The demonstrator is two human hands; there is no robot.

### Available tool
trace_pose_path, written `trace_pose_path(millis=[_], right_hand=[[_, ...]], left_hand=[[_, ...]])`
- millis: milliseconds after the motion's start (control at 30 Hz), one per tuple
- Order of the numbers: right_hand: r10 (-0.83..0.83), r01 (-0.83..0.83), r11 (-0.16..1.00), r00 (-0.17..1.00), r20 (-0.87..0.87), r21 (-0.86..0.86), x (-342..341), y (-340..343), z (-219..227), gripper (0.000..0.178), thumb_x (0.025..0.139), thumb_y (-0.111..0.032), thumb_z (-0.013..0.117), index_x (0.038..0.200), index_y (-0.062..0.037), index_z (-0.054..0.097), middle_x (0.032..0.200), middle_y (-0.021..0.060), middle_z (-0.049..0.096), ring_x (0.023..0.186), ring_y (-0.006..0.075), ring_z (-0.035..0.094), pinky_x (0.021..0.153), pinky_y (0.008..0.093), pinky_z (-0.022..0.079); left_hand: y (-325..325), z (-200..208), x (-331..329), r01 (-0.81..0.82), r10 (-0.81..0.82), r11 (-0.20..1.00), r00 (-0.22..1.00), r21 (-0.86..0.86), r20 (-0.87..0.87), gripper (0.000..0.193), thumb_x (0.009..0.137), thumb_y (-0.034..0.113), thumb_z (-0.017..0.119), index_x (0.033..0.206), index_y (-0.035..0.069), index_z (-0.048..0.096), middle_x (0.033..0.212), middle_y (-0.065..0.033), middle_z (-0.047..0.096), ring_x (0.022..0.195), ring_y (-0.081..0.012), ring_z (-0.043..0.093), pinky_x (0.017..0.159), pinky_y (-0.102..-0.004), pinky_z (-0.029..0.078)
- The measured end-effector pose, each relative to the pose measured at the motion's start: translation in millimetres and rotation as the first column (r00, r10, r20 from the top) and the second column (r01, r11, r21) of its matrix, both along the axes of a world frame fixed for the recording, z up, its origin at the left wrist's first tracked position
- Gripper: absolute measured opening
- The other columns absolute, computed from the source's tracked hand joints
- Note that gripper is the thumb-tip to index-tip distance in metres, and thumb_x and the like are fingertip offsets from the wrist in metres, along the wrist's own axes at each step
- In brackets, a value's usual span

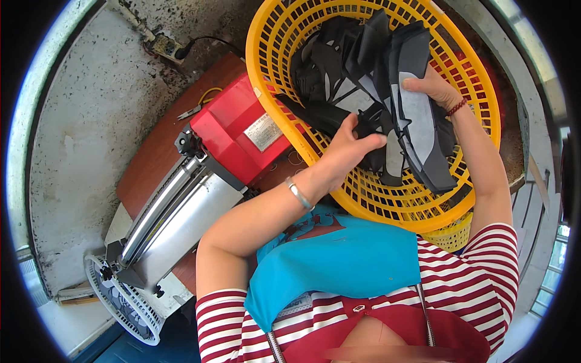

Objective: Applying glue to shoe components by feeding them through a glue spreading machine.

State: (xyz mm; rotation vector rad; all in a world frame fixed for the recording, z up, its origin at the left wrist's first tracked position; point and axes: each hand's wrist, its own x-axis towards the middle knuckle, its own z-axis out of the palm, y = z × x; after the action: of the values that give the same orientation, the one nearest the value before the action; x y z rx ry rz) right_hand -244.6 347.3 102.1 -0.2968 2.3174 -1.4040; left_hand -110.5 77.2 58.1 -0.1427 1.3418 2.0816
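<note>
My right hand (434, 89) grips a bundle of black and grey cut pieces (417, 115), its thumb pressed on a pale grey face. The bundle is held upright and slightly fanned inside the yellow basket (431, 222). My left hand (348, 151) reaches over the basket's near left rim, thumb and forefinger spread apart beside the pile; its other fingers are partly hidden. More loose black pieces (330, 66), some with grey faces, lie heaped in the basket around both hands.
Left of the basket stands a machine with a red housing (221, 130) and long steel rollers (163, 212) on a brown tabletop (142, 163). A white basket (130, 320) sits at the machine's lower end. A socket (166, 47) with a black cord is behind.
</note>
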Motion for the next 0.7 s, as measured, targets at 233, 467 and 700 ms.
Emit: trace_pose_path(millis=[233, 467, 700], right_hand=[[-0.317, 0.271, 0.874, 0.947, -0.050, -0.403, 57, -76, 23, 0.060, 0.090, -0.027, 0.079, 0.138, -0.0003, 0.055, 0.130, 0.0069, 0.062, 0.120, 0.0153, 0.059, 0.103, 0.0336, 0.048], [-0.353, 0.194, 0.862, 0.893, -0.279, -0.467, 127, -106, 60, 0.072, 0.088, -0.022, 0.076, 0.147, 0.0032, 0.043, 0.135, 0.0101, 0.058, 0.124, 0.0208, 0.057, 0.109, 0.0346, 0.043], [-0.283, 0.121, 0.933, 0.830, -0.481, -0.339, 196, -135, 92, 0.067, 0.080, -0.009, 0.075, 0.140, 0.0049, 0.051, 0.130, 0.0125, 0.061, 0.120, 0.0218, 0.061, 0.106, 0.0360, 0.047]], left_hand=[[30, -2, -40, -0.225, 0.236, 0.969, 0.726, 0.102, -0.646, 0.138, 0.072, 0.035, 0.090, 0.161, -0.001, -0.008, 0.162, -0.0245, 0.023, 0.151, -0.0344, 0.029, 0.123, -0.0416, 0.026], [1, 37, -32, -0.216, 0.360, 0.933, 0.550, 0.289, -0.754, 0.146, 0.062, 0.036, 0.100, 0.161, -0.002, 0.001, 0.158, -0.0193, 0.032, 0.146, -0.0278, 0.037, 0.120, -0.0392, 0.033], [-47, 68, 44, -0.144, 0.347, 0.935, 0.191, 0.324, -0.918, 0.130, 0.068, 0.018, 0.077, 0.163, 0.005, -0.010, 0.162, -0.0258, 0.014, 0.153, -0.0403, 0.019, 0.124, -0.0458, 0.022]])
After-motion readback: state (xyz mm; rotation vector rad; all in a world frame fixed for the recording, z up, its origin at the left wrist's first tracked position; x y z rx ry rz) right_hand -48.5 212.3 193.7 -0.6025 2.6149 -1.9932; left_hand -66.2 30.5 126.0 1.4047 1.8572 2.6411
